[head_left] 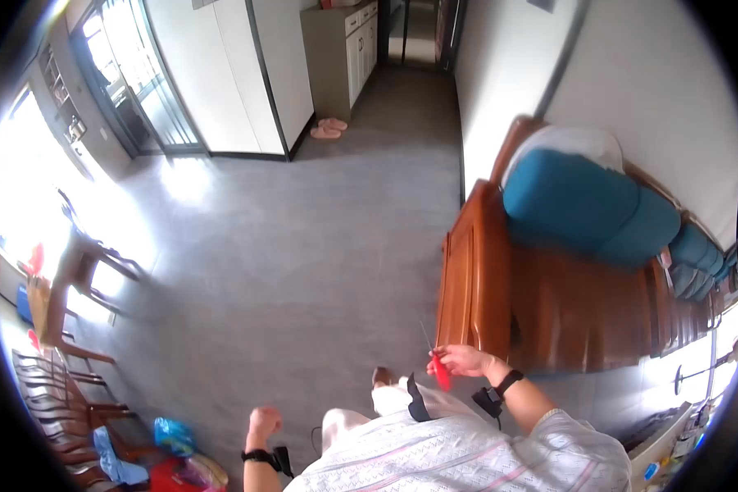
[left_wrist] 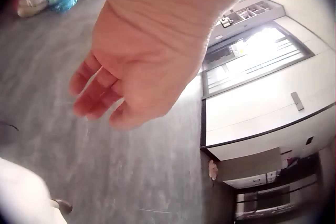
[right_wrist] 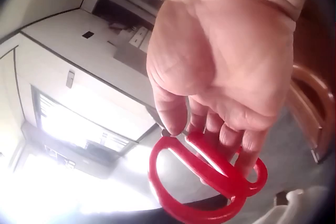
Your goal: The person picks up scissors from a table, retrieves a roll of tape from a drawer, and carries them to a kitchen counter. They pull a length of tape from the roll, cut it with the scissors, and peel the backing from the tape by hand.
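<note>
A pair of scissors (right_wrist: 231, 184) with red loop handles is in my right hand (head_left: 465, 361). In the right wrist view, the thumb and fingers of that hand (right_wrist: 226, 66) pinch it close to where handles and blades meet. Its thin blade points forward and up in the head view, beside the wooden sofa's arm (head_left: 459, 303). My left hand (head_left: 264, 422) hangs low on the other side of the body. Seen from the left wrist, this hand (left_wrist: 142, 71) has loosely curled fingers and nothing in it, with the grey floor below.
Blue-green rolled bedding (head_left: 582, 201) lies on the wooden sofa at right. Wooden chairs (head_left: 57, 394), a blue plastic bag (head_left: 174, 436) and a red bag (head_left: 172, 476) are at left. Pink slippers (head_left: 328, 129) sit by a cabinet (head_left: 328, 66) ahead, across the grey floor (head_left: 287, 246).
</note>
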Demonstrator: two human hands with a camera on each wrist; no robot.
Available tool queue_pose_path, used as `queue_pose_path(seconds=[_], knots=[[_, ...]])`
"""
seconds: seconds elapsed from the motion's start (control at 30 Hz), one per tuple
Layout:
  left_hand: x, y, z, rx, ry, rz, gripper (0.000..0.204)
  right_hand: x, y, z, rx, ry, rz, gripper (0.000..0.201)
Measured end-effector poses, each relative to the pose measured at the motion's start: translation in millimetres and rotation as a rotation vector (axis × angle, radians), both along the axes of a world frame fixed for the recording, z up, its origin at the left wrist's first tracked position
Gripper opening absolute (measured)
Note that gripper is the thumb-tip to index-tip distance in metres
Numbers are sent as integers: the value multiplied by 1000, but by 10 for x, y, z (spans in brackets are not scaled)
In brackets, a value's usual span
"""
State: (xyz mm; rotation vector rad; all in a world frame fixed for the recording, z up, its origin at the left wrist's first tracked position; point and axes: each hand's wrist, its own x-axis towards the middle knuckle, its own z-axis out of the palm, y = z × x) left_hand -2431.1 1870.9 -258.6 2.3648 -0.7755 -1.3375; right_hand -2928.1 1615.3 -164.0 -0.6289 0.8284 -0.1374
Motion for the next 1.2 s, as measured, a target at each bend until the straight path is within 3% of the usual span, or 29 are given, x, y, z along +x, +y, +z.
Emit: queue_pose_path(seconds=[0.03,0.07,0.13,0.17,0.2,0.23,0.3,0.4,0.47,0.5,0.53,0.57,0.63,0.67,0.7,0.73,0.8,0.83,0.87,0.9,0.97,1.0,1.03,1.1,1.17,1.2], knots=[[-130,-183,306,37,12,120,15,140,-283,83,90,-77,-40,27],[2,-194,157,99,-62,60,20,287,-581,158,46,-95,5,25],[94,-278,155,115,-42,192,21,581,-1094,213,53,-130,4,25],[287,-351,78,222,4,-69,22,745,-1345,280,35,-128,16,27],[365,-361,93,5,61,-19,15,897,-1587,242,-6,-86,-10,29],[445,-408,-166,248,200,604,8,975,-1794,148,-12,-88,-7,29],[810,-768,-224,274,173,603,6,1148,-2204,-22,-254,-21,35,25],[1295,-1553,-360,244,159,667,5,1244,-2851,-78,-185,78,-86,24],[2063,-2097,-694,-56,33,-483,8,1171,-3210,-140,-111,150,-201,24],[1990,-2912,-305,341,-416,-1164,8,1098,-3349,-204,-83,176,-273,25],[2341,-3314,-836,460,-373,-921,9,1036,-3485,-207,-46,209,-322,22],[2338,-3914,-529,217,-726,-1328,11,953,-3598,-204,-33,219,-336,22],[2515,-5176,-584,168,-884,-1226,11,855,-3739,-178,-29,425,-466,19],[2410,-5934,-223,222,-795,-1235,11,815,-3838,-140,-32,493,-441,19],[2376,-6525,-182,153,-776,-1165,9,743,-3950,-100,-44,559,-411,18],[2372,-7030,-311,-25,-877,-1164,8,626,-4039,-119,-149,620,-283,20],[2192,-7976,-285,-283,-880,-1175,7,483,-4359,-241,-90,776,-229,20],[1948,-8295,-117,-271,-869,-1180,7,362,-4459,-320,-38,925,-171,20],[1626,-8575,187,-241,-496,-752,8,24,-4498,-808,-79,792,-291,17],[1414,-8878,376,-212,-141,-311,11,-116,-4800,-814,-84,782,-284,17],[1228,-9247,168,-127,-157,-317,20,-347,-5347,-774,-529,802,54,18],[1146,-9370,102,-64,-149,-303,22,-442,-5662,-869,-576,700,-174,22],[1087,-9513,61,-6,-139,-286,25,-425,-6092,-660,-505,776,-109,21],[1034,-9723,108,19,-96,-251,29,-516,-6830,-545,-408,645,-201,20],[942,-9990,326,21,17,19,33,-432,-7785,-227,-161,690,-270,19],[1031,-10036,218,-30,71,57,31,-451,-8141,-301,-222,692,-286,19]])
